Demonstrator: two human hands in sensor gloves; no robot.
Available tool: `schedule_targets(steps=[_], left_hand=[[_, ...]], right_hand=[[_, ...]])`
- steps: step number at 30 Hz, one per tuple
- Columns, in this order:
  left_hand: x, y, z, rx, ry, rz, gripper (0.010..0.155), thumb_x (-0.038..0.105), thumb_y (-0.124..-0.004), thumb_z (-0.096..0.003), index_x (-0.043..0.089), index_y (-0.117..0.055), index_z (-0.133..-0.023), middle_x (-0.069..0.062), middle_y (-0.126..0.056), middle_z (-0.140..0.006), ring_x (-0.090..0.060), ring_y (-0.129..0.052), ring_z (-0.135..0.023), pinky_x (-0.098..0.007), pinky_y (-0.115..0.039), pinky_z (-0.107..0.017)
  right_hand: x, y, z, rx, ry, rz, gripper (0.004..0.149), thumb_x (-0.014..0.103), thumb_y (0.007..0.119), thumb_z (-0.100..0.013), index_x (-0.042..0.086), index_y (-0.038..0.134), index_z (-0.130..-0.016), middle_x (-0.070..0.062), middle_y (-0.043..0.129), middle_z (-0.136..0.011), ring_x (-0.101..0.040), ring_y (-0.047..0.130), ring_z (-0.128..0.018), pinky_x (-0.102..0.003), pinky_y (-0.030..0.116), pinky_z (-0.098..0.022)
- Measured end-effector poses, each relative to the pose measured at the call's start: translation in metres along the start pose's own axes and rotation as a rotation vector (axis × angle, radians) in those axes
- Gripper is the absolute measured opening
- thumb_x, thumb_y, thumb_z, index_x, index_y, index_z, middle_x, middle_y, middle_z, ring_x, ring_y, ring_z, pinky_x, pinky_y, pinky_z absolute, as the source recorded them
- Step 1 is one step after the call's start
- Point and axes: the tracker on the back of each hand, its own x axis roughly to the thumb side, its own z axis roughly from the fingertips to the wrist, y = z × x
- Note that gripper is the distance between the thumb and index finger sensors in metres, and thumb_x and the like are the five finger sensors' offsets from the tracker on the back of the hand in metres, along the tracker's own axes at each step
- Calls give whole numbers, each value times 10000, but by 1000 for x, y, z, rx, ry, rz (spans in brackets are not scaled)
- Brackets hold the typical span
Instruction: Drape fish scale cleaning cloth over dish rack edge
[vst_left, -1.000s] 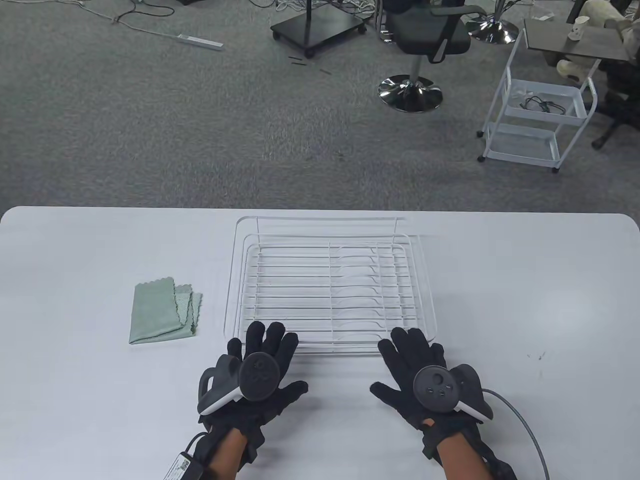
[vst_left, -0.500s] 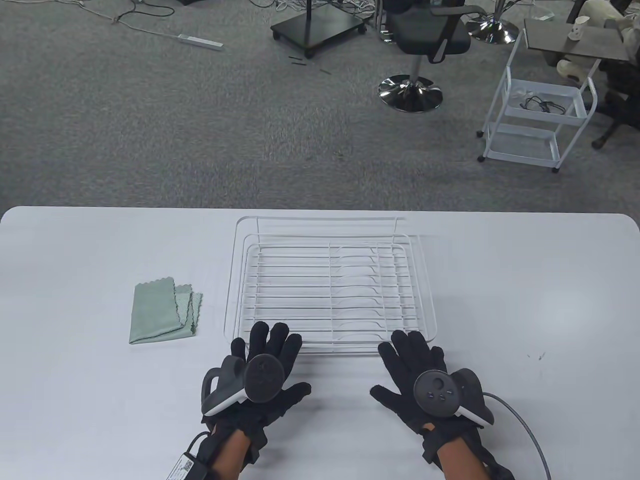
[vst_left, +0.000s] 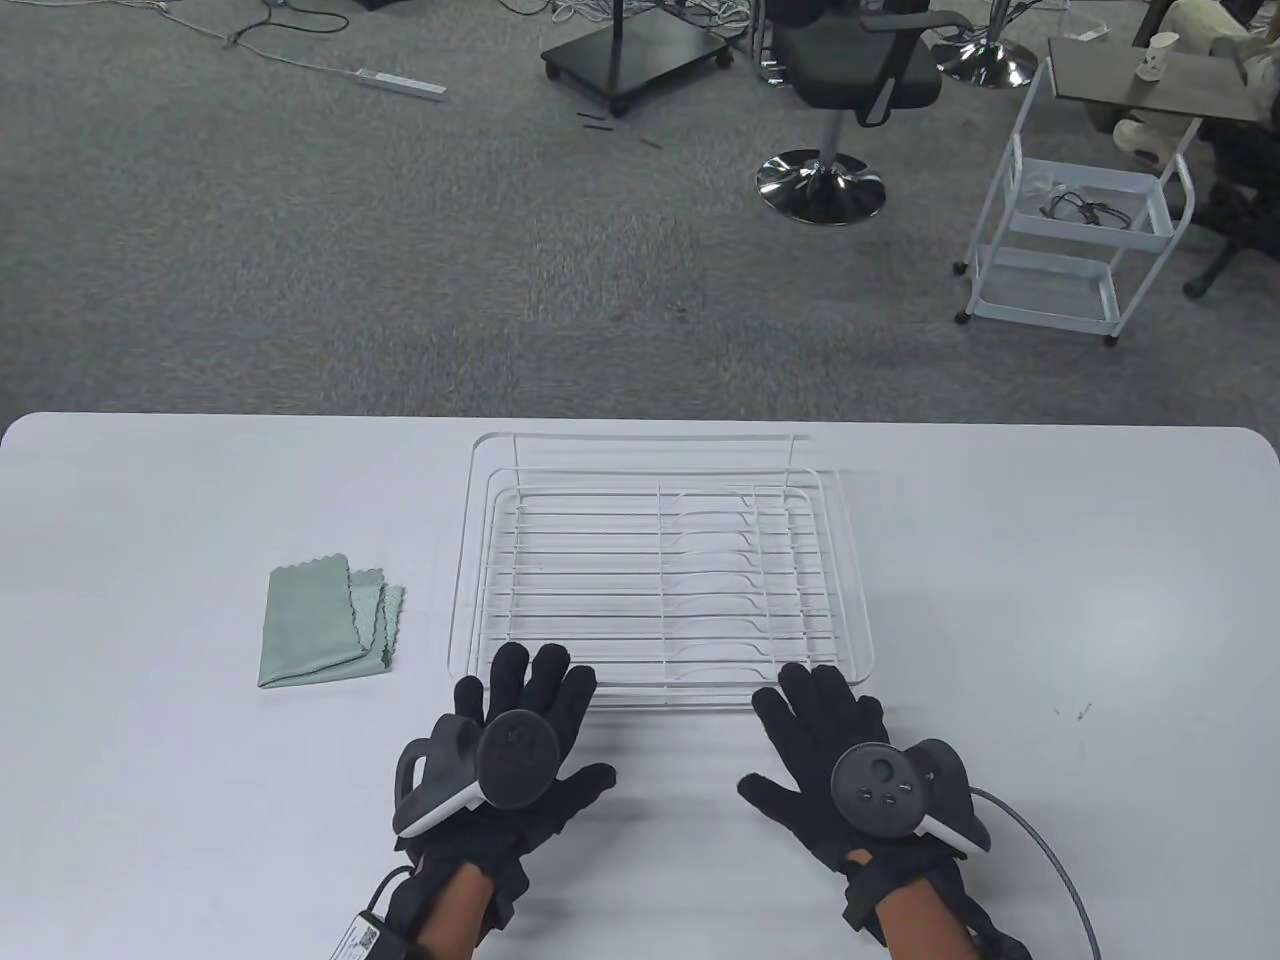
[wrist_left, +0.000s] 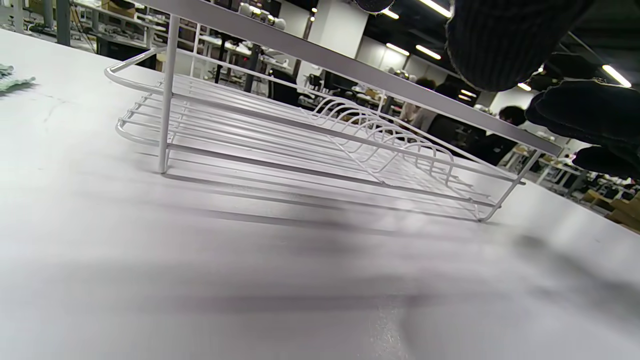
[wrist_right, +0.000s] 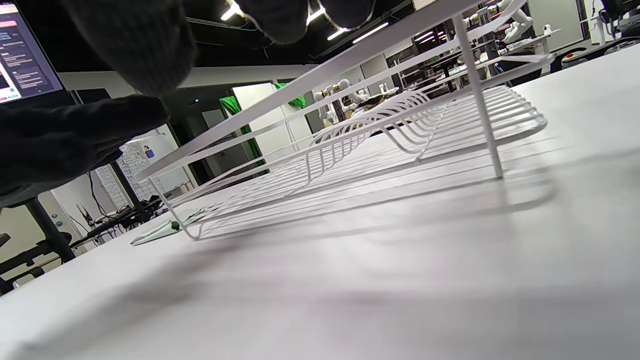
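Observation:
A folded pale green cloth (vst_left: 325, 627) with scalloped edges lies flat on the white table, left of the rack. The white wire dish rack (vst_left: 660, 570) stands mid-table; it also shows in the left wrist view (wrist_left: 310, 135) and the right wrist view (wrist_right: 360, 135). My left hand (vst_left: 530, 700) hovers open, fingers spread, over the rack's near left corner. My right hand (vst_left: 815, 715) hovers open, fingers spread, by the rack's near right corner. Both hands are empty. The cloth's edge shows in the left wrist view (wrist_left: 12, 82) and in the right wrist view (wrist_right: 160, 231).
The white table (vst_left: 1050, 600) reaches across the view with rounded far corners. Beyond it is grey carpet with an office chair (vst_left: 850, 90), a white trolley (vst_left: 1080, 230) and cables. A cable (vst_left: 1050, 860) trails from my right hand.
Both hands shifted only slightly over the rack's near edge; the left drifted a little right, then back. The cloth and rack have not moved.

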Motion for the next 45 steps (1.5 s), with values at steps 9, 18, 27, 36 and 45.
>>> schedule_targets(steps=[9, 18, 27, 36, 45], left_hand=[[-12, 8, 5, 30, 48, 30, 899, 645, -718, -553, 275, -243, -1221, 13, -94, -1231, -340, 49, -1083, -656, -92, -734], [-111, 67, -3, 167, 432, 225, 977, 636, -731, -565, 213, -131, -1209, -47, -1, -1203, -364, 82, -1057, -647, -76, -731], [-221, 46, -69, 59, 776, 234, 1017, 631, -749, -550, 150, -125, -1192, -111, -20, -1190, -422, 48, -1054, -659, -139, -745], [-242, 22, -91, 37, 950, 185, 865, 527, -862, -509, 172, -475, -1196, -116, -382, -1225, -463, -397, -1135, -683, -420, -787], [-220, 29, -14, 356, 938, 211, 423, 345, -937, -513, 233, -938, -921, -66, -922, -981, -366, -934, -921, -573, -765, -675]], right_hand=[[0, -3, 1, -26, -26, -30, 723, 603, 666, -601, 208, 402, -1145, -187, 304, -1208, -476, 220, -1076, -758, 336, -700], [3, -13, 5, -87, -51, -113, 720, 602, 655, -604, 201, 409, -1149, -192, 299, -1212, -480, 218, -1078, -763, 343, -698], [2, -19, 3, -111, -57, -169, 708, 596, 644, -610, 194, 426, -1151, -196, 303, -1214, -482, 216, -1080, -765, 343, -697], [-1, -15, 1, -90, -31, -203, 699, 585, 639, -615, 186, 431, -1150, -201, 302, -1211, -489, 215, -1075, -764, 343, -695], [9, -14, 5, -100, -76, -274, 670, 559, 629, -623, 179, 449, -1145, -202, 306, -1208, -491, 224, -1072, -761, 351, -696]])
